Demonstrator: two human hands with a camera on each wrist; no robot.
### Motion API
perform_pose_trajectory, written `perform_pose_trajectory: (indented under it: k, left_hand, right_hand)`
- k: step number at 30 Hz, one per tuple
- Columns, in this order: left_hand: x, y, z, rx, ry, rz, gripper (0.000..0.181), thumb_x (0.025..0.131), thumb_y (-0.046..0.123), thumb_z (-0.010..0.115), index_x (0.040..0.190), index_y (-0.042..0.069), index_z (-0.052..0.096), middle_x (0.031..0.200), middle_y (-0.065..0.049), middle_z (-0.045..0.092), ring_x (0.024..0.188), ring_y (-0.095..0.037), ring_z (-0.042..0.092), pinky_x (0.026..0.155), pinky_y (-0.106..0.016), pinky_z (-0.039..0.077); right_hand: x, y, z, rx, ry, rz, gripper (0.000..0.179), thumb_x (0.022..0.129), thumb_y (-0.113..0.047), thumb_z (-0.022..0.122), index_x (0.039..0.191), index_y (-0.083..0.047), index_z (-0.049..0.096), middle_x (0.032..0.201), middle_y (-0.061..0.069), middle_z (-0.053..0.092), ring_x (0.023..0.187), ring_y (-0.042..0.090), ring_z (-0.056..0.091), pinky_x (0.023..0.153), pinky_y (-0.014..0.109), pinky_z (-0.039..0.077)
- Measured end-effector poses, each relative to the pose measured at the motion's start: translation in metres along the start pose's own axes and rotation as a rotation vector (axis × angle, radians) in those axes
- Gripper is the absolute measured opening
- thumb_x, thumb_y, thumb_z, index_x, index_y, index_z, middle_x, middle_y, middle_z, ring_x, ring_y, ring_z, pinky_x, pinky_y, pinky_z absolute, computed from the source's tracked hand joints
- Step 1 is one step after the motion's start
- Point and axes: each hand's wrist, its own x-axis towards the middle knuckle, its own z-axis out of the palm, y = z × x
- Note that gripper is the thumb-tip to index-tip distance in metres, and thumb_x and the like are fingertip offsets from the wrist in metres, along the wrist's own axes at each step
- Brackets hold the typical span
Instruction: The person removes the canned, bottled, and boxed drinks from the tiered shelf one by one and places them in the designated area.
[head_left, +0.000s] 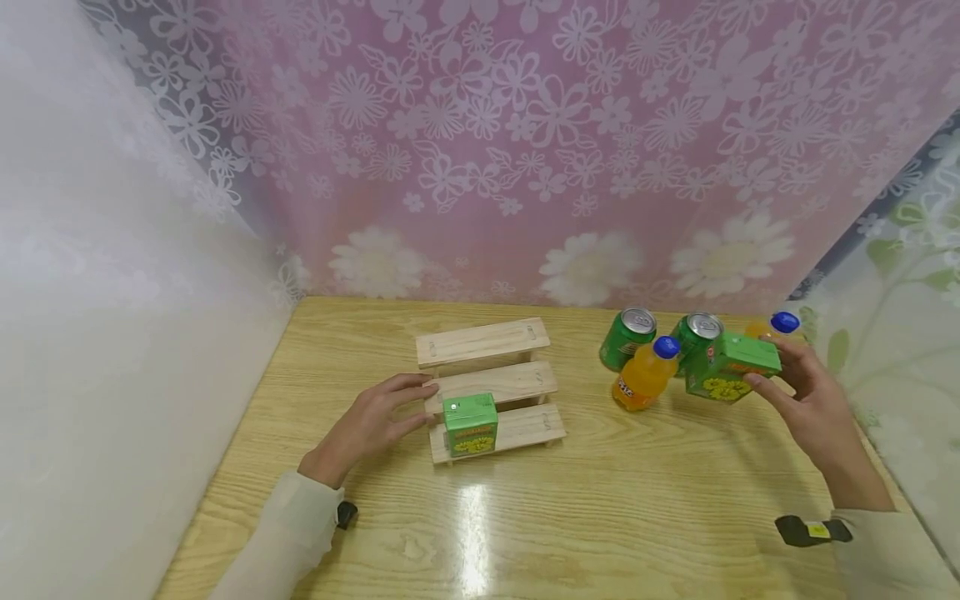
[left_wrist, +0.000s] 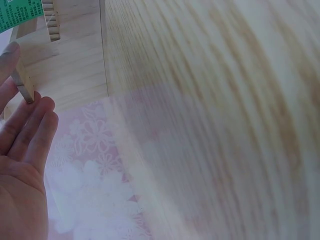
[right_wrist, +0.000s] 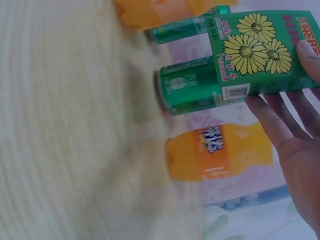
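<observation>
My right hand (head_left: 810, 404) holds a green drink carton (head_left: 731, 367) with yellow flowers, thumb on the near side. In the right wrist view this carton (right_wrist: 255, 50) is tilted, in front of a green can (right_wrist: 192, 85). My left hand (head_left: 375, 421) touches the left end of a three-step wooden rack (head_left: 517, 379), its fingers fairly straight. The left wrist view shows its fingertips (left_wrist: 45, 107) at the end of a plank. Another green carton (head_left: 471, 425) stands upright on the left of the rack's lowest step.
Right of the rack stand a green can (head_left: 628, 340), an orange drink bottle (head_left: 645, 375) with a blue cap, a second can (head_left: 701, 329) and another orange bottle (head_left: 783, 323), partly hidden. A floral curtain (head_left: 525, 167) hangs behind the wooden table (head_left: 600, 517).
</observation>
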Motion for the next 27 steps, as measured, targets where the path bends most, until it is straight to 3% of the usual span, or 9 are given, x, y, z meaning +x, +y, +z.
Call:
perform_pose_trajectory:
  k: [9,17,27]
  left_hand:
    - [0.0,0.0,0.0,0.001,-0.01,-0.011,0.051,0.094,0.019,0.087,0.142,0.011,0.074,0.146,-0.013,0.069,0.133,-0.034,0.069,0.106,-0.048,0.063]
    - [0.0,0.001,-0.001,-0.013,-0.015,-0.018,0.051,0.094,0.019,0.087,0.142,0.011,0.074,0.146,-0.013,0.069,0.133,-0.034,0.069,0.106,-0.048,0.063]
    - [-0.001,-0.001,0.0,-0.011,-0.002,-0.004,0.05,0.094,0.018,0.087,0.142,0.01,0.074,0.145,-0.014,0.069,0.132,-0.035,0.069,0.105,-0.049,0.063]
  right_hand:
    - [-0.005,0.026,0.009,-0.076,-0.002,0.048,0.06,0.103,0.007,0.068,0.157,-0.013,0.052,0.135,-0.025,0.06,0.122,-0.013,0.058,0.087,0.003,0.055]
    - [-0.01,0.035,0.018,-0.109,-0.009,0.118,0.056,0.106,-0.002,0.07,0.157,-0.016,0.051,0.133,-0.029,0.058,0.12,-0.016,0.056,0.086,0.002,0.054]
    - [-0.011,0.045,0.028,-0.121,0.003,0.136,0.052,0.105,-0.004,0.072,0.152,-0.016,0.053,0.131,-0.03,0.057,0.116,-0.015,0.057,0.087,0.001,0.052]
